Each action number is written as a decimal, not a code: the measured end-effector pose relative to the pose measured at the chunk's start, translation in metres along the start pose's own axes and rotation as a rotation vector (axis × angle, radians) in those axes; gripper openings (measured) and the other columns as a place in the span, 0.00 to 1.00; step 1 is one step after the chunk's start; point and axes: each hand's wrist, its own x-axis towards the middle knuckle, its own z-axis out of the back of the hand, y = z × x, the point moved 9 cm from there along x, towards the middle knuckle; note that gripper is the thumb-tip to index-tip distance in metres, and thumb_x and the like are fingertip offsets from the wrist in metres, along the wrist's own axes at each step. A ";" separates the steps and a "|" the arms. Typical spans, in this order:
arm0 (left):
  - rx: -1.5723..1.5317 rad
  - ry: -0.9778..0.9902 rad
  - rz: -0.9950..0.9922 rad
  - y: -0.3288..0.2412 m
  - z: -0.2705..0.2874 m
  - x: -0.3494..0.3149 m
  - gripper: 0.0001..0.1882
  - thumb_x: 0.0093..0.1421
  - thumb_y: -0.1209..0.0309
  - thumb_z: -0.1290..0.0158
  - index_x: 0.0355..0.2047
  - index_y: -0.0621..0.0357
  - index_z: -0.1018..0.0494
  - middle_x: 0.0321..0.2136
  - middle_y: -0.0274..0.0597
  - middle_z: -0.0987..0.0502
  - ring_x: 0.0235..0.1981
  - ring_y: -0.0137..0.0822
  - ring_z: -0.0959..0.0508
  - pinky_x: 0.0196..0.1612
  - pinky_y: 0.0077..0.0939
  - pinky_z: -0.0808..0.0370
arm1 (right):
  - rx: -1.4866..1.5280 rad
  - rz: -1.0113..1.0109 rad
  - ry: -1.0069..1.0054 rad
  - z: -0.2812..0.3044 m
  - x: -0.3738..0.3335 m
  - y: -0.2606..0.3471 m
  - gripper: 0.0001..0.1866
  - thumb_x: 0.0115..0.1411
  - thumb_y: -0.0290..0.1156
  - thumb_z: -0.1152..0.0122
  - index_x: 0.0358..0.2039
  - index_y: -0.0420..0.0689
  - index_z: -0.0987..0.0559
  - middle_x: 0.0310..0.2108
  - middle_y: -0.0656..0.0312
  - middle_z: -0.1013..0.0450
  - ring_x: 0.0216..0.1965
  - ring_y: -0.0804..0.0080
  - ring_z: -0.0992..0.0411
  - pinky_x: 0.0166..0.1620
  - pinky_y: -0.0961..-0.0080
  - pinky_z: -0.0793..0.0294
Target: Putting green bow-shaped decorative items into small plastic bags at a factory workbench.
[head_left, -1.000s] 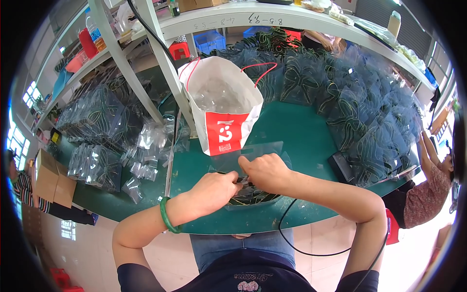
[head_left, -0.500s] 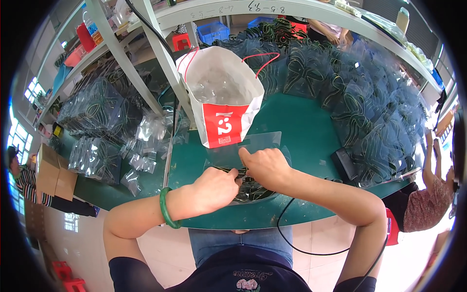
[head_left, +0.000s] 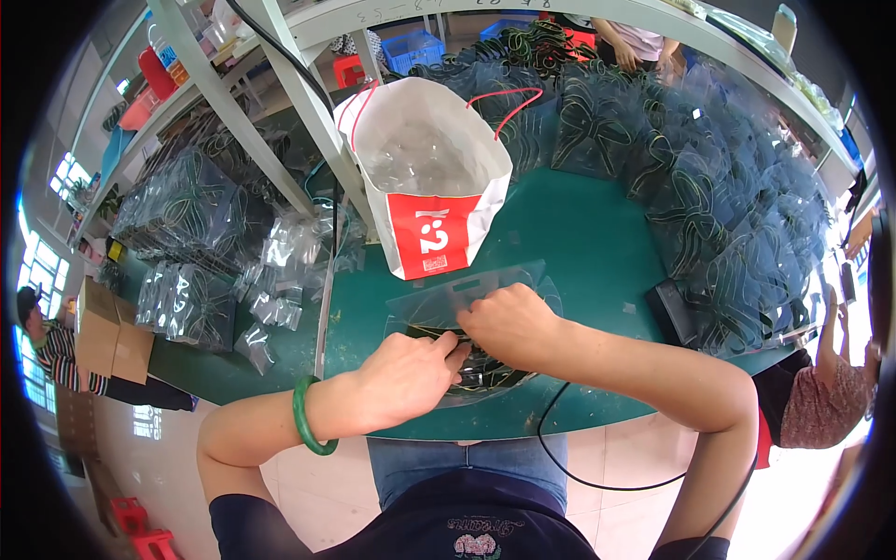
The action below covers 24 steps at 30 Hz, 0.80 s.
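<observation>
On the green table in front of me lies a clear plastic bag (head_left: 518, 276) with dark, gold-edged straps (head_left: 481, 373) in its near part. My left hand (head_left: 403, 375), a green bangle on its wrist, is closed at the left of the bag, its thumb and bent fingers at the bag's middle. Closed too, my right hand (head_left: 509, 325) bends over the bag just beside it, knuckles up. The two hands almost meet. What exactly the fingertips grip is partly hidden beneath them.
A white and red paper bag (head_left: 434, 229) holding clear plastic stands just beyond. Bagged dark straps pile up at the right (head_left: 719, 215) and left (head_left: 182, 201). A black box (head_left: 671, 313) sits right, near a black cable (head_left: 597, 485). Shelf posts (head_left: 308, 103) rise left. Other people work around.
My left hand has shifted slightly left and down, and its fingers look less tightly curled. My right hand has turned knuckles-up, its thumb no longer raised. The plastic bag is tilted slightly differently.
</observation>
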 end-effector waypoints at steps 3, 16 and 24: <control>0.003 -0.063 -0.019 0.002 0.003 -0.002 0.23 0.71 0.61 0.43 0.61 0.61 0.25 0.40 0.43 0.24 0.38 0.42 0.16 0.33 0.39 0.19 | -0.028 0.073 0.078 0.000 0.008 0.002 0.03 0.55 0.28 0.31 0.29 0.44 0.14 0.30 0.57 0.17 0.34 0.55 0.14 0.32 0.60 0.18; -0.102 -0.002 0.087 0.025 0.007 0.004 0.16 0.68 0.57 0.40 0.38 0.59 0.16 0.34 0.46 0.19 0.34 0.50 0.15 0.34 0.45 0.19 | 0.055 -0.065 0.133 -0.009 0.007 -0.013 0.08 0.61 0.36 0.30 0.36 0.46 0.11 0.37 0.55 0.16 0.39 0.52 0.16 0.42 0.55 0.18; -0.142 -0.230 0.183 0.029 0.030 -0.011 0.14 0.63 0.58 0.34 0.30 0.56 0.17 0.27 0.40 0.16 0.29 0.47 0.15 0.31 0.42 0.21 | 0.433 0.043 -0.075 0.042 -0.020 0.012 0.14 0.62 0.37 0.29 0.45 0.45 0.16 0.36 0.54 0.19 0.39 0.49 0.18 0.44 0.53 0.19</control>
